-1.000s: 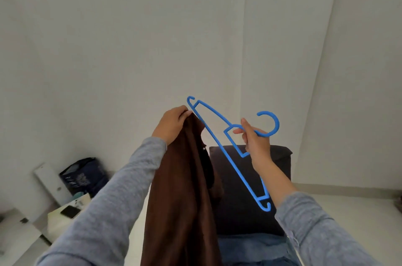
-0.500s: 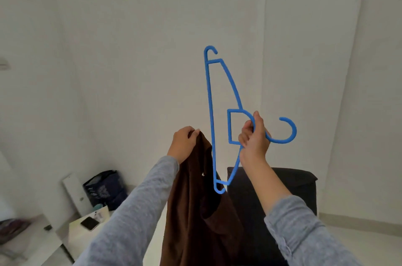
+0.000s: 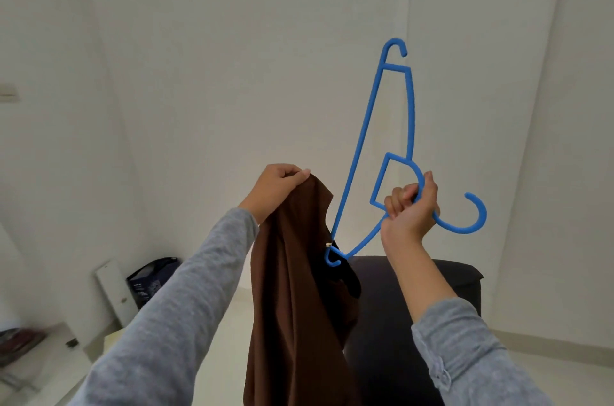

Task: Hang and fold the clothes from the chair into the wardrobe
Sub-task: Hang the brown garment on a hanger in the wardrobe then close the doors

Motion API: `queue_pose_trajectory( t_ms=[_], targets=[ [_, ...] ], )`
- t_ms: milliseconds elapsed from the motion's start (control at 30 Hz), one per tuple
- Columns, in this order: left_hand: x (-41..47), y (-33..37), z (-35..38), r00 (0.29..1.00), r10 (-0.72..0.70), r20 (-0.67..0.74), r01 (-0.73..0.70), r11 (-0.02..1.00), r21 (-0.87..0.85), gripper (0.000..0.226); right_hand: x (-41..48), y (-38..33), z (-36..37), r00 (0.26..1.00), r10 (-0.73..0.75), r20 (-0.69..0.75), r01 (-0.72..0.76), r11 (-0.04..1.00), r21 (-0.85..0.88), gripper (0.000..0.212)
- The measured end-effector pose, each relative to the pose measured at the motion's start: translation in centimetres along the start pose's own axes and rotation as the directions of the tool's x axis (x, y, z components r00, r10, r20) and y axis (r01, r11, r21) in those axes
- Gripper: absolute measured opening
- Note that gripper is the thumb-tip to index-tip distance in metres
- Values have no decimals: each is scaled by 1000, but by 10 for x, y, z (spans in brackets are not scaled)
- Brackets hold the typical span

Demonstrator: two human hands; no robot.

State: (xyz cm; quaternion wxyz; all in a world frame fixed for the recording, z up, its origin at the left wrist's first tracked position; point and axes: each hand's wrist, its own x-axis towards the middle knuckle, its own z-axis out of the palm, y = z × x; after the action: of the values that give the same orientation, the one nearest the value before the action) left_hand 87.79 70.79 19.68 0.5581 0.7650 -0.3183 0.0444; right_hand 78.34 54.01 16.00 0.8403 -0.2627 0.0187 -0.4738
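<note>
My left hand (image 3: 277, 188) grips the top edge of a brown garment (image 3: 295, 299) and holds it up so it hangs straight down. My right hand (image 3: 410, 209) is curled round the neck of a blue plastic hanger (image 3: 365, 136), just beside its hook. The hanger stands almost on end, one arm tip high up and the other tip low against the garment's opening. Behind and below both is the dark chair (image 3: 415, 299). The wardrobe is not in view.
White walls fill the background. At the lower left, a dark bag (image 3: 151, 279) and a white panel (image 3: 113, 289) lean at the wall, with a low white surface (image 3: 40, 359) near the floor. A pale floor shows at the lower right.
My right hand has swung the hanger from slanted to nearly upright and moved it rightward, changing from a fingertip hold to a full grip. Its lower tip has come to the garment. My left hand stays raised.
</note>
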Motion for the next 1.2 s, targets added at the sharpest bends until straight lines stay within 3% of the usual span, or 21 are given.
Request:
queue_pose_trajectory(
  t_ms=[167, 333, 500, 600, 767, 1033, 1200],
  targets=[
    [-4, 8, -4, 996, 43, 76, -41, 999, -27, 24, -4, 4, 6, 990, 61, 124, -63, 998, 19, 55],
    [-6, 23, -11, 994, 70, 88, -57, 987, -147, 24, -15, 22, -14, 986, 121, 115, -127, 991, 47, 53],
    [1, 39, -25, 989, 100, -106, -130, 935, -331, 21, -35, 60, -59, 943, 272, 192, -217, 939, -266, 57],
    [6, 24, -39, 962, 90, -258, -140, 973, -183, 24, -33, 66, -82, 916, 350, 196, -218, 845, -488, 56],
    [-3, -33, -48, 891, 60, -450, 12, 988, 156, 30, -12, 49, -96, 909, 346, 231, -76, 684, -726, 58],
    [-18, -87, -52, 886, -25, -463, 129, 972, 194, 27, -4, 28, -99, 902, 353, 249, 67, 454, -888, 53],
    [-16, -100, -55, 875, -59, -481, 165, 970, 181, 31, -7, 22, -94, 910, 304, 283, 137, 424, -895, 54]
  ],
)
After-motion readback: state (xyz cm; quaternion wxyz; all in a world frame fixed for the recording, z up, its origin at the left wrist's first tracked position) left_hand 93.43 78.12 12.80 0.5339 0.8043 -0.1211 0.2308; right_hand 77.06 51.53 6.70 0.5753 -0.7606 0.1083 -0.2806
